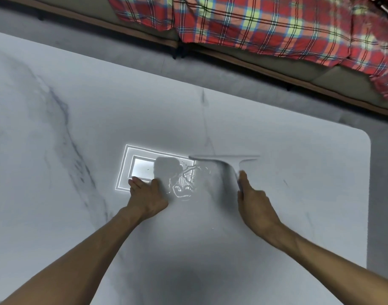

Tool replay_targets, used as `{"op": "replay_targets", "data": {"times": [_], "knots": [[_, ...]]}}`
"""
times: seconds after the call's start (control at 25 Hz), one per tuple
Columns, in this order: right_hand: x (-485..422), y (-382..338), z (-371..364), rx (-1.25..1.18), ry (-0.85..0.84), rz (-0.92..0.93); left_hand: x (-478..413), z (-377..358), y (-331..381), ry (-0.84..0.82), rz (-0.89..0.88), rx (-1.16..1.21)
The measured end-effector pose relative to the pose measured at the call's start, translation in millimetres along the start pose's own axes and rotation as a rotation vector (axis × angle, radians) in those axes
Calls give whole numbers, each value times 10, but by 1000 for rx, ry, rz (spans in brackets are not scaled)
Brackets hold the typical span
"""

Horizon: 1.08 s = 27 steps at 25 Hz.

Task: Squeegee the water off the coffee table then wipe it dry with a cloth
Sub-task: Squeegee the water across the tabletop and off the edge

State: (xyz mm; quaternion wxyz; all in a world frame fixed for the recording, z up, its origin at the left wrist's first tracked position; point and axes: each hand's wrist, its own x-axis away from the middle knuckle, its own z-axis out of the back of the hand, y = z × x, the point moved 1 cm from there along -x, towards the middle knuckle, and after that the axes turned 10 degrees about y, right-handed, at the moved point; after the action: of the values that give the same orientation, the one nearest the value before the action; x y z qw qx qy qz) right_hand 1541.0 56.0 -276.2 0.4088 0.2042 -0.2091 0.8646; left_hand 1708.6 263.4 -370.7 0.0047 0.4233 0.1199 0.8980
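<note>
A white marble coffee table point(78, 133) fills the view. Near its middle lies a puddle of water point(182, 183), showing bright rippled outlines next to a ceiling light's reflection. My right hand point(252, 201) grips the handle of a pale grey squeegee point(224, 160); its blade lies across the table just beyond the puddle, blurred by motion. My left hand point(144, 192) rests flat on the table at the puddle's left edge, fingers straight. No cloth is in view.
A sofa base point(232, 60) runs along the far side, with a red plaid blanket point(254, 25) hanging over it. Grey floor point(210, 73) separates sofa and table. The table's rounded far right corner point(365, 139) is near the squeegee.
</note>
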Motion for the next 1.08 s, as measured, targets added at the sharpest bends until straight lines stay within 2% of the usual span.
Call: {"op": "replay_targets", "data": {"times": [0.08, 0.2, 0.32, 0.44, 0.52, 0.68, 0.72, 0.88, 1.08], "knots": [[34, 0, 147, -8, -6, -4, 25, 27, -6, 0, -3, 45], [-473, -126, 518, -71, 191, 7, 8, -10, -33, 4, -85, -35], [-1197, -358, 796, -289, 250, -178, -4, -19, -52, 13, -206, -173], [-1506, -555, 710, -406, 227, -355, -44, -52, -78, 24, -216, -189], [-1365, -683, 452, -278, 239, -242, -87, -75, -109, 34, -210, -200], [-625, -669, -74, -136, 155, 200, -44, -99, -117, 66, -196, -180], [-457, -579, -131, -127, 126, 254, -40, -122, -126, 72, -268, -238], [-73, -22, -99, 15, 27, 332, 19, -133, -198, 87, -267, -240], [249, 699, 230, 158, -46, 285, 195, -23, -322, 201, -285, -72]]}}
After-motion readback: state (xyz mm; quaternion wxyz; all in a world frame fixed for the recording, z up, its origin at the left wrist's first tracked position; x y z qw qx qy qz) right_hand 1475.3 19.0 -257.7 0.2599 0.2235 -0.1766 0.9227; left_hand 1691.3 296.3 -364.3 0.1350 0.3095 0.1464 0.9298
